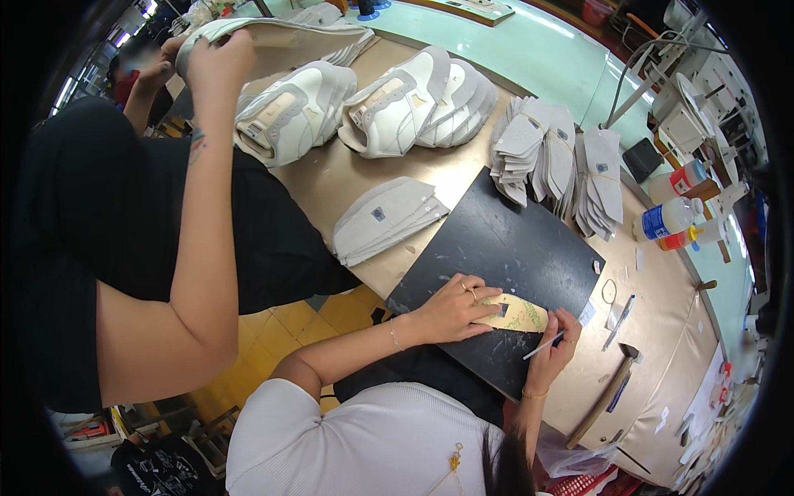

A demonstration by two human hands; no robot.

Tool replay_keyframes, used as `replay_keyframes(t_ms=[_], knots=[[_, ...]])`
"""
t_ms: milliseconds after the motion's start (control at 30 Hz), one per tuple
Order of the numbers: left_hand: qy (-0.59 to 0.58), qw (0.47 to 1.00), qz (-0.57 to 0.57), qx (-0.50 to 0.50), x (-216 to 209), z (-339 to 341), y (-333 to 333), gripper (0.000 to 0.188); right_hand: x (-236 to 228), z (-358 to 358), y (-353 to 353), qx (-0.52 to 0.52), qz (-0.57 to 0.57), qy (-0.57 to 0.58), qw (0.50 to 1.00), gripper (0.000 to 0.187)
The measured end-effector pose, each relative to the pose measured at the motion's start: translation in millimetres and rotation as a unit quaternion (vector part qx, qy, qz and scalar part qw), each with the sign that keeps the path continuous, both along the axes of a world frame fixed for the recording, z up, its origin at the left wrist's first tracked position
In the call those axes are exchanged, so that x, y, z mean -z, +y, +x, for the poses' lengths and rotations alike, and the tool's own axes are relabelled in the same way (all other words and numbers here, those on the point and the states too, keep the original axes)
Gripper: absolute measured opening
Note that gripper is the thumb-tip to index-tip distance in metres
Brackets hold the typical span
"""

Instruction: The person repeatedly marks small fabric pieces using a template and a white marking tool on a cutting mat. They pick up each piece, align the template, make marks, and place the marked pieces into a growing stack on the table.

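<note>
On a black board lies a yellow, elongated flat piece with green marks and a small dark square. My left hand, with a ring and a thin bracelet, grips its left part, thumb and fingers bent over it. At its right end is my right hand, fingertips by the tip. A thin white pen sits between the fingers of that hand. Left of the board rests a fanned stack of grey pieces, the top one bearing a small dark square.
A co-worker in black sits at left, a hand on a pale shoe part. White-grey shoe uppers stand behind the board. Beyond it are grey bundles; at right, bottles, a hammer and a blue pen.
</note>
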State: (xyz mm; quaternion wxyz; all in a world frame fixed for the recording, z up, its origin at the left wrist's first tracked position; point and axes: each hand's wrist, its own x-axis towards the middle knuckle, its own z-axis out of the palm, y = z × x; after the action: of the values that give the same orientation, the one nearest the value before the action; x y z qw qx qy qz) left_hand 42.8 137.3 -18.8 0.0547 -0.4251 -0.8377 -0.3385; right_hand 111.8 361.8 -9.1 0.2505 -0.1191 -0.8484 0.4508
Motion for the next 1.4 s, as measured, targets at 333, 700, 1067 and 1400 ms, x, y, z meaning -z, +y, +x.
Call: replay_keyframes(t_ms=[333, 700, 1067, 1400], knots=[[0.005, 1.0, 0.004, -0.006, -3, 1, 1, 0.036, 7, 2, 5, 0.01, -0.015, 0.008, 1.0, 0.009], [-0.03, 0.999, 0.019, -0.005, -8, 0, -1, 0.035, 10, 0, 3, 0.018, -0.122, 0.035, 0.992, 0.017], [0.003, 1.0, 0.004, -0.015, -9, 0, 5, 0.036, 10, 0, 3, 0.009, -0.135, 0.036, 0.99, 0.024], [-0.002, 1.0, 0.013, -0.017, -6, 0, 5, 0.036, 14, 2, 6, 0.021, -0.147, 0.052, 0.987, 0.024]])
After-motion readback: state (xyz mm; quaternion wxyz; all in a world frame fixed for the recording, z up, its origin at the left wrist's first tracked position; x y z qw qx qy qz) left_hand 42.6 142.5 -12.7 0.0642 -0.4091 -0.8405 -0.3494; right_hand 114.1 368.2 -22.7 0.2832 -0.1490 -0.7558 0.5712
